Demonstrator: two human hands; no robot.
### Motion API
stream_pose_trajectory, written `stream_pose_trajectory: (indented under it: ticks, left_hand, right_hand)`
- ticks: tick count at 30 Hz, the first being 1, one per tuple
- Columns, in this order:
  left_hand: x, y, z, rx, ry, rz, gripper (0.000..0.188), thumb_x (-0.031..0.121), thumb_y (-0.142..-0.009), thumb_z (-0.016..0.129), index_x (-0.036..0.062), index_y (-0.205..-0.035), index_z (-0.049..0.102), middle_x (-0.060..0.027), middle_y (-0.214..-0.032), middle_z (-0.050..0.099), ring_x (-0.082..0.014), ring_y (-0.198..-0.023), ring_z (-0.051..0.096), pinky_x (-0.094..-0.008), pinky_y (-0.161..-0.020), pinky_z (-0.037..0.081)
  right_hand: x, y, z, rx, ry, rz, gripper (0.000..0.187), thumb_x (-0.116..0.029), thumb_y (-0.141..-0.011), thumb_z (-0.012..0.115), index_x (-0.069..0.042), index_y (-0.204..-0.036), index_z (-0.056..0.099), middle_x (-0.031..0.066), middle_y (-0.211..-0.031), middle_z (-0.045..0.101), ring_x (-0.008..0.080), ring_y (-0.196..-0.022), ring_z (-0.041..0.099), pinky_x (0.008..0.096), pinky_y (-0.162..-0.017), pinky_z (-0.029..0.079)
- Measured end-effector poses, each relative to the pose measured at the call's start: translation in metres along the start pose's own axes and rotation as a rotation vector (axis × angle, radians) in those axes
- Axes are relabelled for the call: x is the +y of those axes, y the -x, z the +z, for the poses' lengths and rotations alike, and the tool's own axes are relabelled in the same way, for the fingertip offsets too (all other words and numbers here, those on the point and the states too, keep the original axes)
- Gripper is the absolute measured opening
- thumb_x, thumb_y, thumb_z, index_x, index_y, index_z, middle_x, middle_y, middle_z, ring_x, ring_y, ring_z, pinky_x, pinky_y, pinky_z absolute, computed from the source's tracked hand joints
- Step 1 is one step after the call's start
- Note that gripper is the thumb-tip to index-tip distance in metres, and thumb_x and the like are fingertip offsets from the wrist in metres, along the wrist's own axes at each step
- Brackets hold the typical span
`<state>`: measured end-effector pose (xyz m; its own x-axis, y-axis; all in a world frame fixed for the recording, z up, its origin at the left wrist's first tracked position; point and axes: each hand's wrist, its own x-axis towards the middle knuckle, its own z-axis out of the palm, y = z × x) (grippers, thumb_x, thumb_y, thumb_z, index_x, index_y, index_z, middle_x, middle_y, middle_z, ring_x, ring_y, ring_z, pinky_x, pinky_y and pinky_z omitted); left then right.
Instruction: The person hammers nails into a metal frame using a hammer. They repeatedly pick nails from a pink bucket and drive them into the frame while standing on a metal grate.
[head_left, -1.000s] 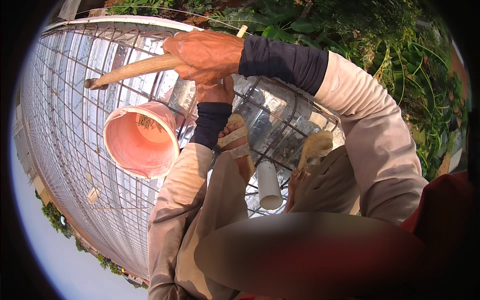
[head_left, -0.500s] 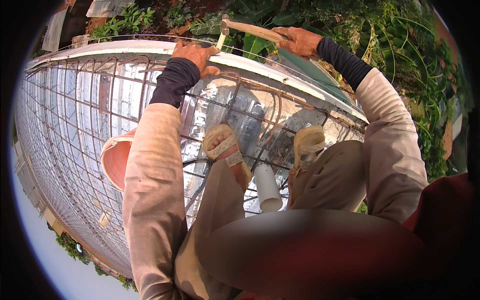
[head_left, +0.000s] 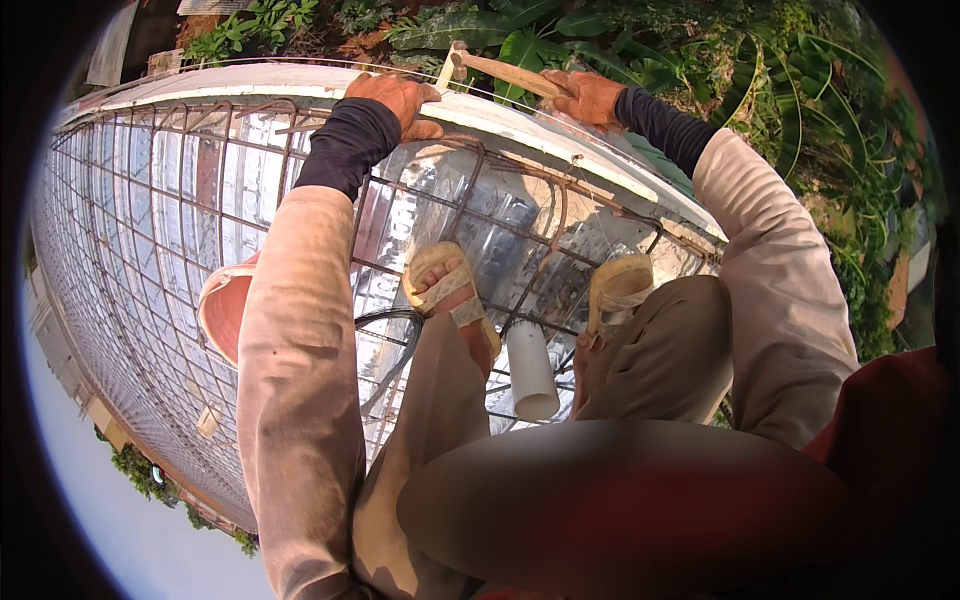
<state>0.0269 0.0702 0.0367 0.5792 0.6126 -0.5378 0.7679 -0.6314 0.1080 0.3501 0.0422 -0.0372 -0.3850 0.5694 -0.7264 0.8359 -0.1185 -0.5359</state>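
My right hand is closed round the wooden handle of a hammer, out past the far edge of the slab. The hammer's head is beside a short pale strip of wood standing at the outer side of a white edge board. My left hand grips this board, fingers over its top and thumb on the inner side. Its fingertips are close to the strip; whether they touch it I cannot make out. Bent steel bars lie just inside the board.
A rebar grid covers shiny metal sheets. My sandalled feet stand on it, a white pipe between them. A pink bucket and black wire are at left. Beyond the board is a drop to plants.
The hammer and my right hand have come closer to the edge board and a little to the left. My left hand keeps its hold on the board. The view has shifted slightly.
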Motion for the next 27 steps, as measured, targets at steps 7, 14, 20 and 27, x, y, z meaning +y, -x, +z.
stream_pose_trajectory:
  ticks: [7,14,20,27]
  left_hand:
    - [0.000,0.003,-0.001,-0.009,-0.013,-0.025,0.063,0.065,-0.081,0.067,0.0253,-0.130,0.065,-0.0146,-0.103,0.074,-0.0329,-0.103,0.069,-0.0470,-0.091,0.052]
    - [0.004,-0.002,-0.003,-0.054,-0.007,-0.059,0.057,0.058,-0.082,0.073,0.0291,-0.130,0.066,-0.0107,-0.110,0.074,-0.0306,-0.108,0.069,-0.0468,-0.095,0.052]
    - [-0.004,0.000,0.009,0.033,0.003,0.009,0.062,0.065,-0.082,0.065,0.0262,-0.130,0.065,-0.0154,-0.102,0.073,-0.0351,-0.103,0.068,-0.0488,-0.090,0.051]
    - [-0.005,0.000,0.011,0.004,0.014,-0.017,0.061,0.065,-0.082,0.065,0.0255,-0.129,0.066,-0.0129,-0.108,0.073,-0.0336,-0.106,0.067,-0.0490,-0.093,0.050]
  right_hand:
    - [-0.001,0.012,-0.015,0.091,-0.090,-0.085,0.067,-0.038,-0.103,0.051,-0.014,-0.159,0.023,0.0071,-0.074,0.058,0.0133,-0.041,0.050,0.0334,-0.044,0.053]
    - [0.013,-0.007,0.014,-0.017,-0.087,-0.070,0.070,-0.035,-0.099,0.056,-0.007,-0.157,0.027,0.0079,-0.072,0.059,0.0147,-0.049,0.056,0.0318,-0.043,0.052]
    - [0.004,0.001,0.008,0.010,-0.104,-0.053,0.069,-0.045,-0.102,0.052,-0.013,-0.158,0.027,0.0053,-0.075,0.059,0.0191,-0.058,0.060,0.0367,-0.070,0.058]
    - [0.004,0.003,0.011,0.065,-0.010,-0.022,0.069,-0.049,-0.102,0.049,-0.012,-0.157,0.030,0.0136,-0.085,0.063,0.0242,-0.072,0.062,0.0416,-0.076,0.053]
